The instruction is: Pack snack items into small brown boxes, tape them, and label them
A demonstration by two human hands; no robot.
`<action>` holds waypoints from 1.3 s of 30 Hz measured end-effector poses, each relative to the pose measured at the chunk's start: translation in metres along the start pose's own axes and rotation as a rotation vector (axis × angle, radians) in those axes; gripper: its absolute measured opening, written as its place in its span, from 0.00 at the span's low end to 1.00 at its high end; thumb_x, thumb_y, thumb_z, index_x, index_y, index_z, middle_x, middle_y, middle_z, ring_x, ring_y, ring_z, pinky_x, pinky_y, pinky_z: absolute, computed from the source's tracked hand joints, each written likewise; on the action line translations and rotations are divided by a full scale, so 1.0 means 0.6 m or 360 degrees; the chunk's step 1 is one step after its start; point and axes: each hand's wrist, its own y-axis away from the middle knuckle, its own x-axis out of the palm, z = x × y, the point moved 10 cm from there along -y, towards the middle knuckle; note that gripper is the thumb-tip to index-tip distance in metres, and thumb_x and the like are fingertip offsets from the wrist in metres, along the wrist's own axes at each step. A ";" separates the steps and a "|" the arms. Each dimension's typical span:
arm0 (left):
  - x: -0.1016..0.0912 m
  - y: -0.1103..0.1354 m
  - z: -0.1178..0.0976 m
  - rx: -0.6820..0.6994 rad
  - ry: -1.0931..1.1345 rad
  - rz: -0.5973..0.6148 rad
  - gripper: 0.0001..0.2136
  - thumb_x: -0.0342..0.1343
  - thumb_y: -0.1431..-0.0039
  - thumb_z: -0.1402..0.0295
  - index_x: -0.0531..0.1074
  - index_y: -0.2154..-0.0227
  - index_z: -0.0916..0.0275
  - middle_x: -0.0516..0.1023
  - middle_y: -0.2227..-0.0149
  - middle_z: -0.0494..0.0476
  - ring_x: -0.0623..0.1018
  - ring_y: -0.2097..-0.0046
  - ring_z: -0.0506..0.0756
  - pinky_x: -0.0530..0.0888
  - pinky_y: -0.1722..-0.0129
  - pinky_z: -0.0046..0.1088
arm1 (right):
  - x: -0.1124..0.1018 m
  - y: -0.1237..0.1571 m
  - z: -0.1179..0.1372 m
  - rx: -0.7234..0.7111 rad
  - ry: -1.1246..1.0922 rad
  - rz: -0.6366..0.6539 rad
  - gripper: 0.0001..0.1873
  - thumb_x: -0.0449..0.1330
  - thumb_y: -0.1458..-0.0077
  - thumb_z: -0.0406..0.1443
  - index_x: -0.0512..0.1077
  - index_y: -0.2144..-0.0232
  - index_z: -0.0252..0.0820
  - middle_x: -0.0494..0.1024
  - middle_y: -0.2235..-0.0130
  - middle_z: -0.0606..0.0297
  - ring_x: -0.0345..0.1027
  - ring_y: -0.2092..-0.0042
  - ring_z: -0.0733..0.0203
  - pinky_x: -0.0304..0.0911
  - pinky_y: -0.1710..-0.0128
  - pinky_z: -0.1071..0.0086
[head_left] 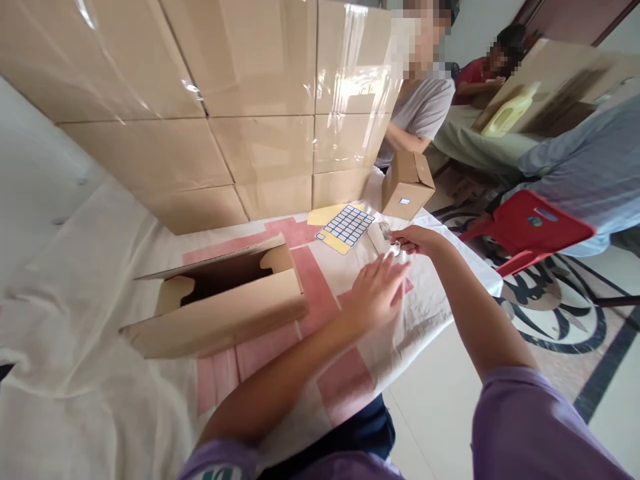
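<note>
My right hand [419,239] reaches over the table's right end, its fingers closed on a small shiny, whitish object [395,249] too small to name. Beside those fingertips lies a pale flat piece with a greyish patch [385,230]. My left hand [376,288] hovers nearer to me, fingers stretched out and holding nothing. Just beyond the hands, a sheet of blue-bordered labels [347,228] rests partly on a yellow sheet [325,215]. To the left sits a long cardboard box [230,310], its top open and its inside dark.
Taped cardboard boxes [265,147] are stacked along the table's back. A smaller closed carton [407,187] stands at the far right corner. Beyond are a red plastic chair [543,223], a yellow bottle [509,113] and several people. A white cloth [65,333] covers the table.
</note>
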 end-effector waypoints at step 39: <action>0.160 -0.159 0.199 -0.0520 0.0505 0.0033 0.52 0.71 0.51 0.54 0.47 0.29 0.61 0.60 0.31 0.73 0.60 0.28 0.66 0.51 0.27 0.54 | 0.005 0.096 -0.046 -0.0293 -0.0384 -0.0197 0.23 0.67 0.51 0.40 0.55 0.82 0.43 0.50 0.81 0.77 0.40 0.82 0.76 0.32 0.79 0.70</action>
